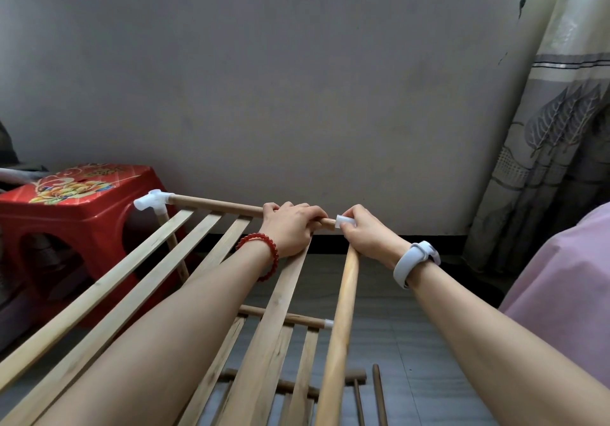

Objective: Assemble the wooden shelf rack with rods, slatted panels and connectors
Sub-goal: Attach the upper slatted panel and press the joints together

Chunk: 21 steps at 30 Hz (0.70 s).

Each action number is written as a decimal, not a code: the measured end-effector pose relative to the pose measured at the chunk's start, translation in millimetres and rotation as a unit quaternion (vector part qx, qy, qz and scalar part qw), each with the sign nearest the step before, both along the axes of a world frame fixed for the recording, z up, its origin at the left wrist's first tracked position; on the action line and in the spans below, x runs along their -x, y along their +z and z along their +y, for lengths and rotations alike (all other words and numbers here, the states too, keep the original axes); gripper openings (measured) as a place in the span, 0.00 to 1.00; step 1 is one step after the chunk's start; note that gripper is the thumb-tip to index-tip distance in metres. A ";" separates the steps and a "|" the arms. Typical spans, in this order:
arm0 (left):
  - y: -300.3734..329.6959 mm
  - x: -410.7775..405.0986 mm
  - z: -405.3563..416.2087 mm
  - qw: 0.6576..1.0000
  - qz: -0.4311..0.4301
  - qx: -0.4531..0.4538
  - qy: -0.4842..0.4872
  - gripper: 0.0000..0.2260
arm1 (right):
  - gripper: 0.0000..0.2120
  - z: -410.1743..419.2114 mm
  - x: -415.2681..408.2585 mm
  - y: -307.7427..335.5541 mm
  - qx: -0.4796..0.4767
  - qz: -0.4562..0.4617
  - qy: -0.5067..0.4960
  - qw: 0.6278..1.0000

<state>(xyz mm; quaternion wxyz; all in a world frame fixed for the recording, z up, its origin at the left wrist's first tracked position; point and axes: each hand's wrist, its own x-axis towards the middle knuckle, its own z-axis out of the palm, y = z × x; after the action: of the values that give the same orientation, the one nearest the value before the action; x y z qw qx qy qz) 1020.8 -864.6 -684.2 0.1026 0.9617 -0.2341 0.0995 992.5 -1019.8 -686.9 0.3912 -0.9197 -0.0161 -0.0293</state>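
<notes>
Hands meet at the far right corner of the half-built rack (204, 293), which stands on the floor against the wall. The left hand (290, 227) curls around the top cross rod (214, 204) near its free end. The right hand (366, 232) pinches a white connector (341, 221) just off that end, where a sliver of bare wood shows between the two. Under the right hand rises the long side rod (343, 326), which seems to plug into the same connector, though the hand hides that joint. At the far left end, another white connector (153, 199) already caps the cross rod, and the slats (185, 254) run from it toward the person.

My guess is the connector is being pressed onto the rod end. If it goes on at an angle, it could jam or stop short, leaving the corner loose. A hard push along the rod might also work the left-hand joint free, since only friction appears to hold it. Should the side rod slip out underneath, the corner would sag and the slats twist.

A lower shelf (290, 343) sits beneath, spare rods (379, 396) lie on the floor, and a red stool (82, 207) stands to the left.
</notes>
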 end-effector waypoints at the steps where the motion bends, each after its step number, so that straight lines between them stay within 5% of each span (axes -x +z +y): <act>1: 0.1 0.7 0.4 1.000 -0.002 0.002 0.000 0.14 | 0.04 0.5 0.1 0.0 0.000 -0.001 0.001 1.000; 12: 1.5 6.4 2.1 1.000 -0.012 0.009 -0.010 0.12 | 0.02 -3.3 3.0 -0.6 -0.010 -0.015 0.019 1.000; 18: 7.6 10.7 -2.6 1.000 -0.021 -0.021 -0.007 0.12 | 0.05 -1.5 9.5 -13.8 -0.192 0.006 -0.056 0.980; 21: 18.2 13.2 3.9 0.999 -0.027 -0.020 -0.006 0.12 | 0.06 5.8 9.3 -9.7 -0.181 -0.013 -0.072 0.981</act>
<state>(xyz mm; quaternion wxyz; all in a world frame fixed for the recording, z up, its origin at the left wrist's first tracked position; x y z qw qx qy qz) 1007.6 -860.7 -666.0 0.0772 0.9590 -0.2449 0.1203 983.3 -1014.0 -696.7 0.5477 -0.8321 0.0503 -0.0714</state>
